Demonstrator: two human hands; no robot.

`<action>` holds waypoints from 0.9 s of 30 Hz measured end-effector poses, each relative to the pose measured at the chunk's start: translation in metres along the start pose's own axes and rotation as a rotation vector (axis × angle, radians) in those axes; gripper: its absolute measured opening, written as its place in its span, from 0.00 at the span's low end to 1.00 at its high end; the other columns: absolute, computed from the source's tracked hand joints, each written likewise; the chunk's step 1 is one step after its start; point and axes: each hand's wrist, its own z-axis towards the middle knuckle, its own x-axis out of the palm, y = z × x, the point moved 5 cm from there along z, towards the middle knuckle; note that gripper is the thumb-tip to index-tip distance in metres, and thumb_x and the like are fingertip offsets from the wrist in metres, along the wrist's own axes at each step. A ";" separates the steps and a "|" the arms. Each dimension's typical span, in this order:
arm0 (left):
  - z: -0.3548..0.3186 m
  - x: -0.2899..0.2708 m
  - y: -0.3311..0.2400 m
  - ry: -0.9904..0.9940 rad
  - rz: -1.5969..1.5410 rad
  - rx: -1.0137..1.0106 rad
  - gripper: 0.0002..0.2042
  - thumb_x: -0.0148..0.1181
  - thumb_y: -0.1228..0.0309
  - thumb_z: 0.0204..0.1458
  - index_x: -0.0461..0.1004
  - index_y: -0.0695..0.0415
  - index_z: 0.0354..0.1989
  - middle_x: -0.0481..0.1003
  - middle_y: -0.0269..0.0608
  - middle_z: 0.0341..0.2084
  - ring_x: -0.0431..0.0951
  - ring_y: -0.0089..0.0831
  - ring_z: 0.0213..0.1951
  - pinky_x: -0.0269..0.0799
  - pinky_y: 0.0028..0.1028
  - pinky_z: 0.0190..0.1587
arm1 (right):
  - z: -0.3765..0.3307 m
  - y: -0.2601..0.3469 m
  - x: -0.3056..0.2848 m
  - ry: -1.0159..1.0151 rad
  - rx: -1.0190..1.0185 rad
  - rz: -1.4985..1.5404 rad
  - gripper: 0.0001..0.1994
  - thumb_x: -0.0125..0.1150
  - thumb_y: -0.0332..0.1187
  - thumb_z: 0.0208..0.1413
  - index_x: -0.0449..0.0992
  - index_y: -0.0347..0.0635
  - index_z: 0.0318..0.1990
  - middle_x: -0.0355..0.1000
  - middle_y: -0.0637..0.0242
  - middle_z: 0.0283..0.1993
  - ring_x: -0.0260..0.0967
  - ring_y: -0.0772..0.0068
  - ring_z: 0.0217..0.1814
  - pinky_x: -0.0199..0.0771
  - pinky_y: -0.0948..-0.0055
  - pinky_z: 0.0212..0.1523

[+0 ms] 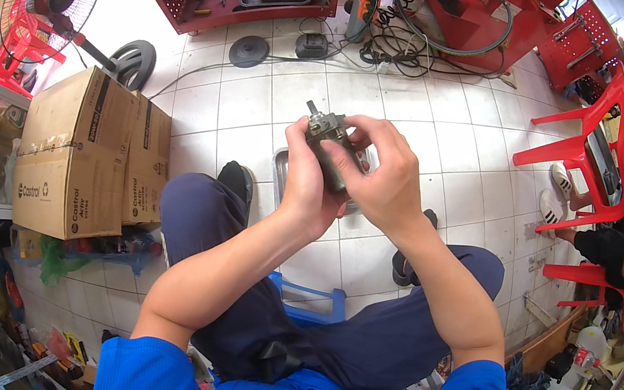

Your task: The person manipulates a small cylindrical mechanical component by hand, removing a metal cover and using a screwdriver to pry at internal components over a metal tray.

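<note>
I saw the left hand (pixel 303 180) cupped around a dark metal part (pixel 323 132); the right hand (pixel 387 176) pinched it from the opposite side, both pressed close upon it; the part was held up over a metal tray (pixel 281 167) on the tiled floor (pixel 243 101); a cardboard box (pixel 73 157) stood off to the left, a red chair (pixel 571 157) well apart to the right.

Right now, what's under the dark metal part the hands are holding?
A silvery tray shows below the metal part; the part, left hand and right hand hide its middle, so what's there is unknown.
</note>
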 end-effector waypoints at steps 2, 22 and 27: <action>0.000 0.003 -0.001 -0.009 0.020 0.021 0.32 0.26 0.37 0.61 0.70 0.51 0.43 0.74 0.34 0.36 0.74 0.25 0.31 0.59 0.28 0.18 | 0.000 0.000 0.000 -0.009 0.008 0.019 0.08 0.68 0.33 0.53 0.79 0.39 0.34 0.75 0.63 0.33 0.74 0.60 0.33 0.71 0.63 0.40; -0.002 -0.001 0.000 0.007 0.029 -0.019 0.31 0.28 0.39 0.61 0.72 0.48 0.48 0.74 0.36 0.42 0.75 0.30 0.46 0.69 0.40 0.52 | 0.000 0.002 0.001 -0.021 -0.037 -0.031 0.09 0.68 0.35 0.54 0.77 0.41 0.35 0.75 0.65 0.33 0.74 0.62 0.31 0.70 0.64 0.40; -0.001 -0.004 0.001 0.002 0.040 -0.033 0.30 0.29 0.39 0.60 0.72 0.48 0.48 0.74 0.36 0.42 0.74 0.30 0.47 0.69 0.40 0.52 | 0.000 -0.001 0.002 -0.008 -0.079 -0.062 0.09 0.68 0.36 0.53 0.77 0.42 0.36 0.75 0.66 0.33 0.74 0.62 0.31 0.70 0.64 0.40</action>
